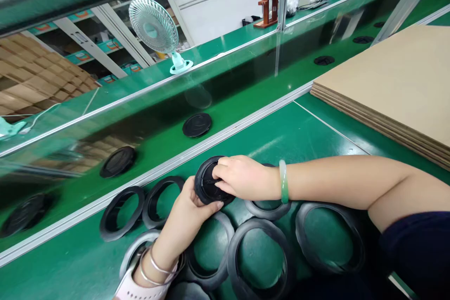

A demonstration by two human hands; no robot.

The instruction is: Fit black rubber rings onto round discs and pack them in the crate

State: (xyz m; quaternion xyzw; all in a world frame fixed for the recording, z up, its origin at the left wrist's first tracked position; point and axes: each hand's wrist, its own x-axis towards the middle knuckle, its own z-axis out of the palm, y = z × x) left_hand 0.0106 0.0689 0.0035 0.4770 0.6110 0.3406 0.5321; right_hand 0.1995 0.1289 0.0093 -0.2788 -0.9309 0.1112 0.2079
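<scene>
A black round disc (pixel 208 186) sits in a thick black ring (pixel 198 179) that is held slightly tilted above the green table. My left hand (pixel 191 211) grips the ring's near left edge, thumb along the lower rim. With fingers curled and pinched, my right hand (pixel 242 178) presses on the disc's middle; its fingertips are partly hidden. Around my wrists lie several loose soft black rings, among them one ring (pixel 234 262) just below my hands, another ring (pixel 104 227) to the left and a larger ring (pixel 358 253) under my right forearm.
Beyond a metal rail (pixel 225 133) runs a green conveyor belt (pixel 246 96) carrying several black discs, one disc (pixel 197 124) straight ahead. A stack of brown boards (pixel 393 89) lies to the right. Behind the clear barrier stand a fan (pixel 154 26) and a reddish-brown press (pixel 270 4).
</scene>
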